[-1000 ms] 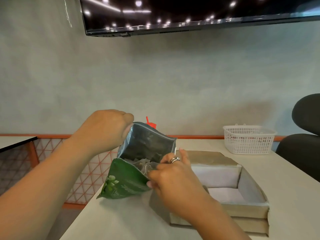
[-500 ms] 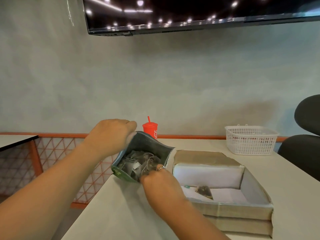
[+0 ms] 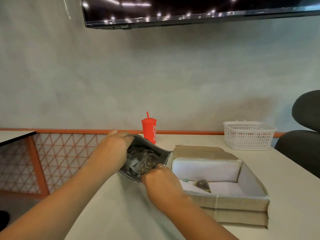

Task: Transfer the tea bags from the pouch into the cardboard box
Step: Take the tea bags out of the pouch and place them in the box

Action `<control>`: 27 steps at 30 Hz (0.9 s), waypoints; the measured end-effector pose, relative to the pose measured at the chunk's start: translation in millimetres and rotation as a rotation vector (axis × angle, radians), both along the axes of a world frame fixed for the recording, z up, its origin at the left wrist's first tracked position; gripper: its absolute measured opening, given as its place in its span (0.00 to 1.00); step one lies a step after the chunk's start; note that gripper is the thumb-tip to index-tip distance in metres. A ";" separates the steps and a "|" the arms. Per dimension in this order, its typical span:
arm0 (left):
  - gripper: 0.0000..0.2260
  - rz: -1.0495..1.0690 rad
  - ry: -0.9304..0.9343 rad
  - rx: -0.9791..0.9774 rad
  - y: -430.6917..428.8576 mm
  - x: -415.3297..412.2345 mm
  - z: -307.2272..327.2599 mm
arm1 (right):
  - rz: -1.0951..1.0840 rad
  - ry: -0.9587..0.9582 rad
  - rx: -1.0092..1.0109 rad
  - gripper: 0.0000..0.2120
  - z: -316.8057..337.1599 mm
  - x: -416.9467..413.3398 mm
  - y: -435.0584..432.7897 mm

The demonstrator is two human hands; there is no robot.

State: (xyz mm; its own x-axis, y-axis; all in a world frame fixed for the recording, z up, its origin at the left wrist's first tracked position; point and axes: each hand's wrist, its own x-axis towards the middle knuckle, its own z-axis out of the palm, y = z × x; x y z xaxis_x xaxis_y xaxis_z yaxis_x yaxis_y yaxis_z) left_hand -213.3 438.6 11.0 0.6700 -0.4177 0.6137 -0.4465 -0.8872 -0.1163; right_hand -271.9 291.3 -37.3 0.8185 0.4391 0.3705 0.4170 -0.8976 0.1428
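Your left hand (image 3: 114, 150) grips the left rim of the pouch (image 3: 147, 142), mouth open. Your right hand (image 3: 161, 185) curls in among the tea bags (image 3: 142, 161) inside; whether it pinches one I cannot tell. Just right, a lone tea bag (image 3: 203, 185) lies in the cardboard box (image 3: 233, 203).

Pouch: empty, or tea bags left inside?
Not empty. The left hand holds the pouch mouth open, and a heap of tea bags shows inside. The right hand reaches in.
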 end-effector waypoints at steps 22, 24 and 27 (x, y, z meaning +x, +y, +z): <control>0.17 -0.076 0.167 -0.270 27.5 -17.2 -33.3 | -0.121 0.025 0.090 0.05 -19.6 -1.3 39.5; 0.21 -0.075 0.186 -0.237 26.8 -15.3 -39.2 | -0.113 0.111 0.071 0.09 -25.5 -0.5 40.7; 0.23 -0.081 0.212 -0.233 22.5 -17.8 -43.2 | -0.152 0.140 0.119 0.13 -31.1 0.0 38.0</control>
State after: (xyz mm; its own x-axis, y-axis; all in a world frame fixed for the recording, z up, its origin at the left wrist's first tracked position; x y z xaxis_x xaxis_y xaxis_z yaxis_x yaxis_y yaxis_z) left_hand -231.1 461.1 -32.2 0.7635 -0.3401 0.5490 -0.5096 -0.8395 0.1887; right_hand -271.9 329.3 -68.5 0.9188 0.2667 0.2909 0.2839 -0.9587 -0.0175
